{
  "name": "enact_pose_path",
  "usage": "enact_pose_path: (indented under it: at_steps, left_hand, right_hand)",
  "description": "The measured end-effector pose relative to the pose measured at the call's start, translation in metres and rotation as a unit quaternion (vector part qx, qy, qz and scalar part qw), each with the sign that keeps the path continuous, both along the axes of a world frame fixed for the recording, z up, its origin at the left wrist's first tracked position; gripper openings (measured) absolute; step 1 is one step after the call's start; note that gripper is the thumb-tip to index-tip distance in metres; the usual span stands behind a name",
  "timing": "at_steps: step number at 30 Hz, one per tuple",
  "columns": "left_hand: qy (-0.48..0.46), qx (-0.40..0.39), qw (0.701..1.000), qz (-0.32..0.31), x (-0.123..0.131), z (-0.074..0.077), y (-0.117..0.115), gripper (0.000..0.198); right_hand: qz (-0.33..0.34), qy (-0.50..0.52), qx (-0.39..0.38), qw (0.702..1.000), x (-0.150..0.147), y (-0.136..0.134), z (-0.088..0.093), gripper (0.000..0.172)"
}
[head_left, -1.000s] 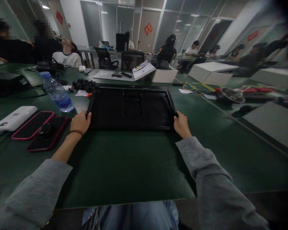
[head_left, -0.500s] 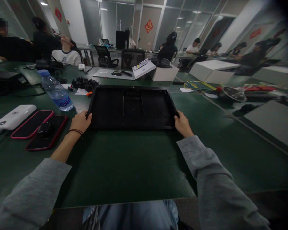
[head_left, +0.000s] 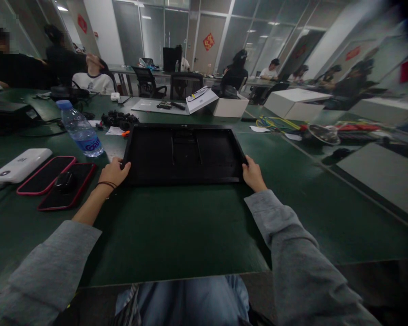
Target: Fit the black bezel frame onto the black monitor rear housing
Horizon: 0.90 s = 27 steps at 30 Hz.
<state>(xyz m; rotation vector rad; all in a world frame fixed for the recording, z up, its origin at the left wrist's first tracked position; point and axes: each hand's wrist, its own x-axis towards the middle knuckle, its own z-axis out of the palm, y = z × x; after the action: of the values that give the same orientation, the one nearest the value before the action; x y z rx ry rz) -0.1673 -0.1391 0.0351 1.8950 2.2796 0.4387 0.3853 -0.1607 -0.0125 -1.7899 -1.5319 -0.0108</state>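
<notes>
Left hand (head_left: pixel 114 173) and right hand (head_left: pixel 254 174) each closed on a short side of the black panel (head_left: pixel 187 156), thumbs over the rim. Panel at mid-frame, recessed face up; long axis left to right, logo edge farthest from me. Bare green tabletop (head_left: pixel 187 231) below it and right; bottle (head_left: pixel 81 131) near, upper left.

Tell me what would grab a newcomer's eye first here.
First comes the wide black panel in the middle of the green table, held at its left edge by the left hand and at its right edge by the right hand. Next is the blue-capped bottle, left of the panel. The red diamond sign on the door at the back also stands out.
</notes>
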Motion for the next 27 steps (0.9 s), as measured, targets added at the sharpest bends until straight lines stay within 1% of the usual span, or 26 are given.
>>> enact_pose_path:
  at_steps: [5,10,12,14,16,17,19,22,27]
  left_hand:
    - [0.005,-0.01,1.0,0.003,0.0,-0.004,0.003,0.068]
    - [0.039,-0.041,0.998,-0.01,-0.003,0.0,0.003,0.063]
    - [0.049,-0.042,0.998,-0.014,-0.006,0.004,0.002,0.063]
    - [0.054,-0.038,0.998,-0.01,-0.008,0.006,0.0,0.065]
    - [0.055,-0.036,0.998,-0.003,-0.011,0.007,0.0,0.067]
    - [0.053,-0.035,0.998,-0.001,-0.011,0.007,0.001,0.068]
    - [0.048,-0.033,0.998,-0.002,-0.013,0.006,0.002,0.067]
    - [0.035,-0.03,0.999,-0.002,-0.014,0.005,0.005,0.068]
    - [-0.009,-0.028,0.999,0.012,-0.015,0.005,0.005,0.071]
  right_hand:
    - [0.002,0.028,-0.002,1.0,-0.003,0.002,0.003,0.055]
    - [0.016,0.085,0.009,0.996,-0.002,-0.001,0.005,0.048]
    - [0.021,0.124,-0.02,0.992,0.004,-0.005,0.005,0.049]
    - [0.034,0.171,-0.079,0.982,0.009,-0.008,0.005,0.055]
    - [0.051,0.225,-0.119,0.966,0.011,-0.01,0.007,0.068]
    - [0.061,0.258,-0.119,0.957,0.009,-0.01,0.008,0.075]
    - [0.075,0.325,-0.092,0.938,0.003,-0.008,0.012,0.084]
    - [0.088,0.391,-0.071,0.914,-0.007,-0.003,0.018,0.086]
    - [0.108,0.422,-0.034,0.899,-0.012,-0.003,0.021,0.088]
